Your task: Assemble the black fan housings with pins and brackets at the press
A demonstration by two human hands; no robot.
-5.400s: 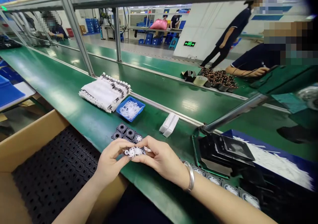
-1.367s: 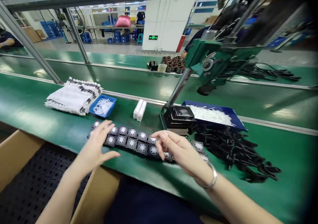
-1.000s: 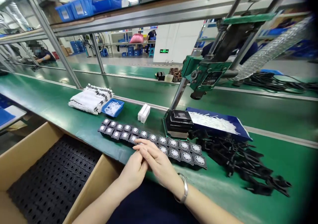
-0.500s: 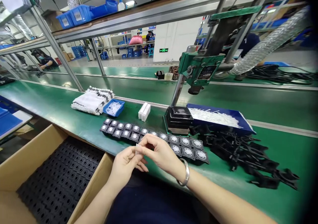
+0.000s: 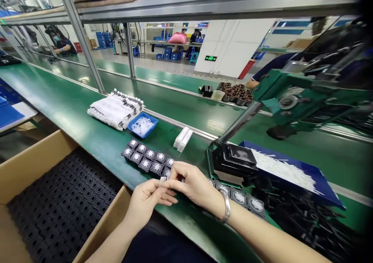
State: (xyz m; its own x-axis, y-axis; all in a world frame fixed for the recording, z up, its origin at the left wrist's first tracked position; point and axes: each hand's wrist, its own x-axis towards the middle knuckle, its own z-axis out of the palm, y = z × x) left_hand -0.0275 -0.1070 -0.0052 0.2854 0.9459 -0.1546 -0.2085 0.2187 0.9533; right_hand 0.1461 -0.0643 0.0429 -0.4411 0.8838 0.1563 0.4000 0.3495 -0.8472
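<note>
My left hand (image 5: 145, 199) and my right hand (image 5: 194, 186) meet over the bench's front edge. Both pinch a small pale piece (image 5: 162, 180) between their fingertips; its kind is too small to make out. Behind the fingers run two rows of small black square fans (image 5: 145, 164) with white spiral centres, partly hidden by my right hand and forearm. Beyond them lie a white block (image 5: 183, 139) and a blue tray (image 5: 143, 125) of white loops.
An open carton (image 5: 101, 221) of black square parts stands front left. White bundled strips (image 5: 112, 111) lie on the bench (image 5: 72, 99). At right are a green press (image 5: 291, 95), a blue box (image 5: 326, 185) of white sticks and loose black parts (image 5: 311, 220). A co-worker's arm (image 5: 269, 69) shows behind.
My head view has turned and tilted, with the press and blue box now further right and lower. Both hands stay together on the small pale piece.
</note>
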